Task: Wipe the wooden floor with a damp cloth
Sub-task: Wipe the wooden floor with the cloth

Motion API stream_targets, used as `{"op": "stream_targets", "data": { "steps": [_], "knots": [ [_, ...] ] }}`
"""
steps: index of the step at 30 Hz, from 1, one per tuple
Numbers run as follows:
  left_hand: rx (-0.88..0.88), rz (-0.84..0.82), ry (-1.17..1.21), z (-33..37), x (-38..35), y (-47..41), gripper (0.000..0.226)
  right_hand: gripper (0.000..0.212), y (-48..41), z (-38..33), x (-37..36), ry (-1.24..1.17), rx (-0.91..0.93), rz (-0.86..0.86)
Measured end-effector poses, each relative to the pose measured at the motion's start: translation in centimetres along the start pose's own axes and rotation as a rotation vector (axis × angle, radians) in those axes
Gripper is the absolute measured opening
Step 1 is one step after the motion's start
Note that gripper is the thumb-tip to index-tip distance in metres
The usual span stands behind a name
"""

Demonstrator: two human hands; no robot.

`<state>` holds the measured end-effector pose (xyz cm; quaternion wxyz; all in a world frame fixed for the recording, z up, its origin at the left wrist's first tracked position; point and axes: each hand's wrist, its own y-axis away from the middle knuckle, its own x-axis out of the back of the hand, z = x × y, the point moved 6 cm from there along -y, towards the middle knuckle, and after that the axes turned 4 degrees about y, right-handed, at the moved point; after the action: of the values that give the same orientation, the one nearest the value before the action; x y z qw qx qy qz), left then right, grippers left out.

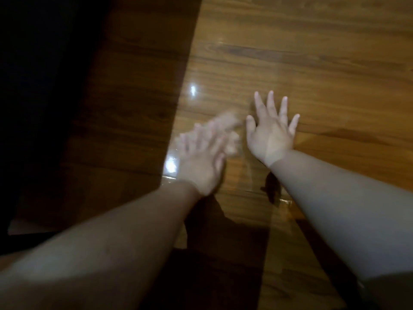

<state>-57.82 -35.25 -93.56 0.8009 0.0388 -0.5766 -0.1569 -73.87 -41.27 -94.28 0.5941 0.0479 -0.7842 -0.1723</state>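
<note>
Pale cloth, smeared by blur, lies on the glossy wooden floor under the fingertips of the left hand, just ahead and to the right of its palm. The fingers look stretched flat over it, pressing rather than gripping. The right hand, just beside the cloth, is splayed wide and holds nothing, so the left seems the one placed to push
</note>
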Motion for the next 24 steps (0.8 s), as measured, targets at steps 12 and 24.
{"op": "stream_targets", "data": {
  "steps": [12,24],
  "knots": [
    [0.824,0.323,-0.019,-16.2,5.5,1.2,0.047,0.070,-3.9,-3.6,0.7,0.188,-0.240,-0.474],
    [0.183,0.097,0.055,-11.0,3.0,-0.3,0.055,0.075,-4.2,-4.2,0.6,0.230,-0.248,-0.534]
  ]
}}
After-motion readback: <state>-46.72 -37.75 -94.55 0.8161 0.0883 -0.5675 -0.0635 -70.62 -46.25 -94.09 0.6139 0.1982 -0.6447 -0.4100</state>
